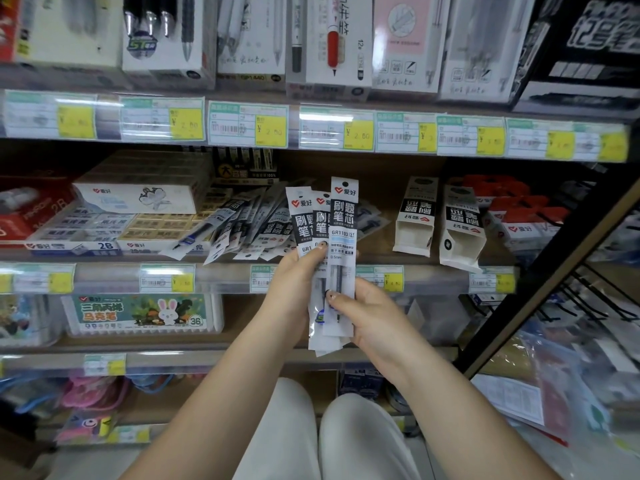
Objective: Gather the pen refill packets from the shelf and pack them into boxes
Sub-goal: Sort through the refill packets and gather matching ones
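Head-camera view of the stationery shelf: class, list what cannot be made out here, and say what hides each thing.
1. The count of white-and-black plastic refill packets held by both hands: they overlap.
2. Contents of the two open white-and-black cardboard boxes on the wooden shelf: their openings show only shadow.
3. Prices on the yellow paper shelf labels at right: blurred.
4. The pen cartons on top: cut off by the upper edge.

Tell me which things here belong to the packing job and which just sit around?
Job: packets in hand, held by left hand and right hand; packet pile; two open boxes.
Lying about: eraser boxes, marker set, price tags.
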{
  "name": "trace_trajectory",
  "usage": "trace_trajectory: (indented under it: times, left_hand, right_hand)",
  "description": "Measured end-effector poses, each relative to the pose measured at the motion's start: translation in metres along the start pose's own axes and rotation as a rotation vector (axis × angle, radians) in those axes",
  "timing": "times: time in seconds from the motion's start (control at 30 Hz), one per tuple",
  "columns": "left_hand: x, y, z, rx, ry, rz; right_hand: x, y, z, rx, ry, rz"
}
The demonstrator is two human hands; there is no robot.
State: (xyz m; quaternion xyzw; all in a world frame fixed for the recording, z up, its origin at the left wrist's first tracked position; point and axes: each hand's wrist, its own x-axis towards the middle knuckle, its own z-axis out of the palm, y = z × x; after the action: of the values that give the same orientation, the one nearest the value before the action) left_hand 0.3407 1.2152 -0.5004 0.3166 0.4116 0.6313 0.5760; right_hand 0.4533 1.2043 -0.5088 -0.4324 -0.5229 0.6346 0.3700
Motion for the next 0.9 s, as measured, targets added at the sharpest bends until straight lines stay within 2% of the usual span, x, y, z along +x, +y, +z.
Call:
trace_trajectory:
  times: [0.2, 0.43, 0.73, 0.9]
  left_hand:
    - [-0.0013, -0.001, 0.0001, 0.019, -0.031, -0.026]
    - [0.0009, -0.0008, 0.0009, -0.043, 0.058, -0.127]
    - [-0.0006, -0.0038, -0.0002, 0.085, 0.034, -0.03]
    - [-0.0013, -0.0044, -0.001, 0.108, 0.037, -0.037]
  right_hand:
    - [0.0001, 0.0008, 0.001, -0.036, 0.028, -0.012]
    - [0.0011, -0.001, 0.0007, -0.012, 0.055, -0.032]
    - [0.0012, 0.001, 0.0009, 0.019, 0.047, -0.016]
    - [0.002, 0.0022, -0.0001, 0.016, 0.058, -0.037]
